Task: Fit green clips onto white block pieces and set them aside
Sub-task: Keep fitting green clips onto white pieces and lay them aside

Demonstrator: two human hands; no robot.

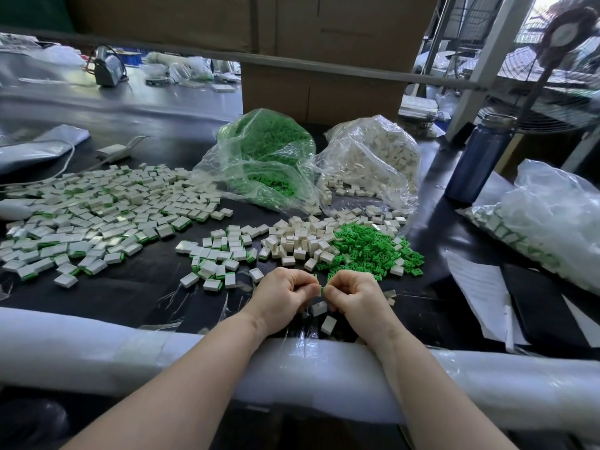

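foam edge: nearest, forearms rest on it
left hand: fingers curled, pinching; held item hidden
right hand: fingers curled, pinching green clip between the hands
loose white blocks: just below the hands
green clip pile: beyond right hand
white block pile: left of it
finished pieces: far left spread
bags: farthest, green and white
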